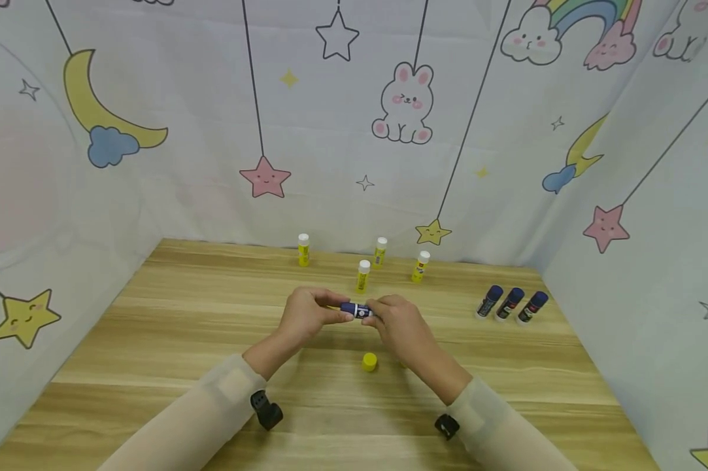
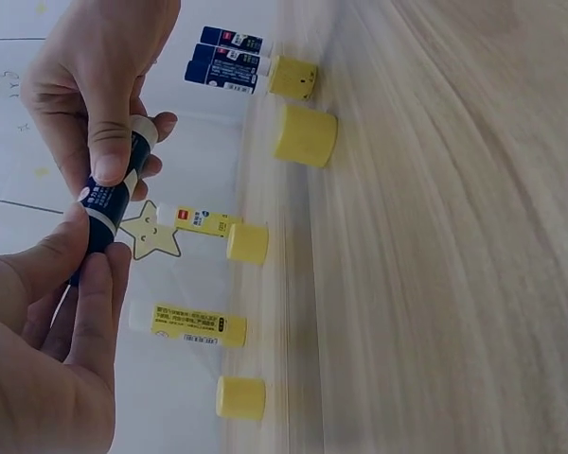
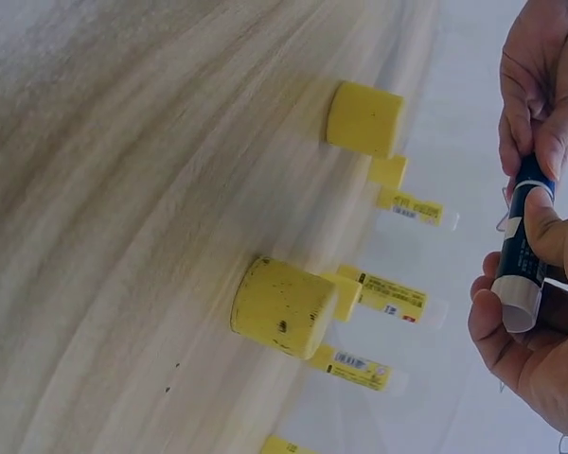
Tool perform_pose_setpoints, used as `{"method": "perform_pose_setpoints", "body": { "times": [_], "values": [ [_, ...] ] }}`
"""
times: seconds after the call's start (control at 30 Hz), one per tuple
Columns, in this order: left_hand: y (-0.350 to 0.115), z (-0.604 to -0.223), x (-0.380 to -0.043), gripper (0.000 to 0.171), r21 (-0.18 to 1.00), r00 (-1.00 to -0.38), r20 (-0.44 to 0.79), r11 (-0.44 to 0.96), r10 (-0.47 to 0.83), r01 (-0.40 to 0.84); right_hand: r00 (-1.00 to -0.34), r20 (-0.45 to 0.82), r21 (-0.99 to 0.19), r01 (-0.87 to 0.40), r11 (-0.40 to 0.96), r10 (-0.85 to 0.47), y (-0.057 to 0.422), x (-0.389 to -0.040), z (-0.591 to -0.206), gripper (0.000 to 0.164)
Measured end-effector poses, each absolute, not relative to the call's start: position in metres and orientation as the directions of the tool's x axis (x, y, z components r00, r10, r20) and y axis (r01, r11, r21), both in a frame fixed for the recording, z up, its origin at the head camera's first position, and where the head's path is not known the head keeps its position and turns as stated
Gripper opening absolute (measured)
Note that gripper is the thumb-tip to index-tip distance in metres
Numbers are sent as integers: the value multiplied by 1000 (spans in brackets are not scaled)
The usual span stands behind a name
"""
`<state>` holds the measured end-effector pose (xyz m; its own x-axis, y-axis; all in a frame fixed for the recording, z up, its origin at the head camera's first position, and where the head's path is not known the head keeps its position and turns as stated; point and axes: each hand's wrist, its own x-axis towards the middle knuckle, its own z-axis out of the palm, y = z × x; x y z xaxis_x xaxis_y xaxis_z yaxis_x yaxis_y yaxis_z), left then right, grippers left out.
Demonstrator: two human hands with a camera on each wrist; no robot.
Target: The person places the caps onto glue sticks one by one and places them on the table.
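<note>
Both hands hold one dark blue glue stick (image 1: 359, 311) level above the middle of the table. My left hand (image 1: 306, 317) pinches its dark blue cap end between thumb and fingers. The other end, with a white base (image 3: 521, 298), is gripped by my right hand (image 1: 402, 327), its thumb lying along the labelled barrel. In the left wrist view the two hands meet close together on the glue stick (image 2: 109, 203). Below them a short yellow cylinder (image 1: 369, 362) stands on the table; a second yellow cylinder (image 3: 282, 307) is mostly hidden by my right forearm in the head view.
Several yellow glue sticks with white caps, one in front (image 1: 362, 278), stand upright toward the back. Three dark blue glue sticks (image 1: 509, 304) stand in a row at the right. More short yellow cylinders (image 2: 241, 397) show in the wrist views. A patterned curtain (image 1: 201, 196) borders the wooden table (image 1: 153, 366).
</note>
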<state>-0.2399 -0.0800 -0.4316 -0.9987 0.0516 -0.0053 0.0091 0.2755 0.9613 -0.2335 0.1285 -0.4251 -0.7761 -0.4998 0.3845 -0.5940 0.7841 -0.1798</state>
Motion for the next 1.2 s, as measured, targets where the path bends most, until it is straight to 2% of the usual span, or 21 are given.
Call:
{"method": "perform_pose_setpoints", "body": {
  "times": [0.4,0.87,1.07,1.2],
  "values": [
    [-76,-431,-240,23,960,-999,5,279,36,15,-778,376,-168,-591,789,-503,126,-234,-422,31],
    [-70,-431,-243,23,958,-999,-1,288,37,10,-793,384,-215,-574,790,-472,128,-234,-425,32],
    [-70,-431,-243,23,961,-997,6,275,78,27,-804,360,-221,-567,793,-474,131,-233,-425,34],
    [-75,-433,-242,22,967,-995,16,250,99,40,-818,293,-213,-560,801,-494,131,-233,-424,34]
  ]
}}
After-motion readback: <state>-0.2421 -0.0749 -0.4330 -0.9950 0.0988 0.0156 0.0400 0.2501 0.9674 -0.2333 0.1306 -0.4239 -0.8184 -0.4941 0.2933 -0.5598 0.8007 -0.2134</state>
